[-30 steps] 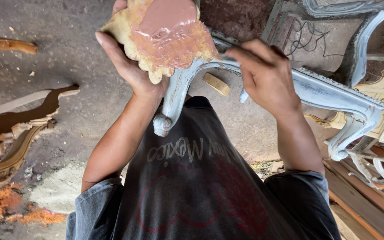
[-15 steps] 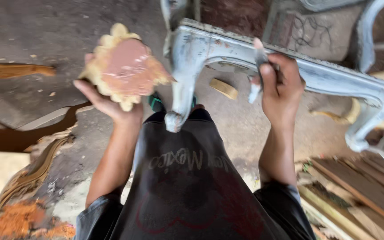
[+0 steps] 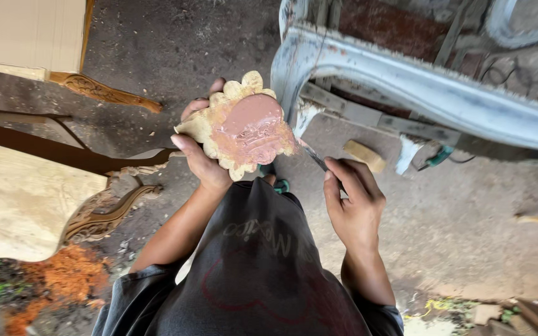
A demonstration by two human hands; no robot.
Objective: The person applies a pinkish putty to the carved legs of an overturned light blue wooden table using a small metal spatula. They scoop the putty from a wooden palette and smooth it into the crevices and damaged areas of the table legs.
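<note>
— So, what am I looking at from the head camera now?

— My left hand (image 3: 202, 160) is cupped under a scalloped slab (image 3: 239, 126) smeared with pinkish filler paste; half a second ago it sat further left, away from the frame, and now it lies just beside the carved leg (image 3: 303, 115) of the pale grey furniture frame (image 3: 431, 93). My right hand (image 3: 353, 202) has come off the frame's rail, where it was a moment back, and dropped low, closed around a thin putty blade (image 3: 314, 157) whose tip points at the slab's edge.

— Meaning?

— I judge the blade has gone back to the paste for another load, rather than spreading on the wood.

— Counts?

— One slab, one blade, two hands, both mine. One grey frame close by, with another grey curved piece at the top right corner. One small tan block (image 3: 365, 155) on the floor (image 3: 468, 236) under the rail. At the left, a brown carved piece (image 3: 104, 208) and one heap of orange sawdust (image 3: 57, 274).
</note>
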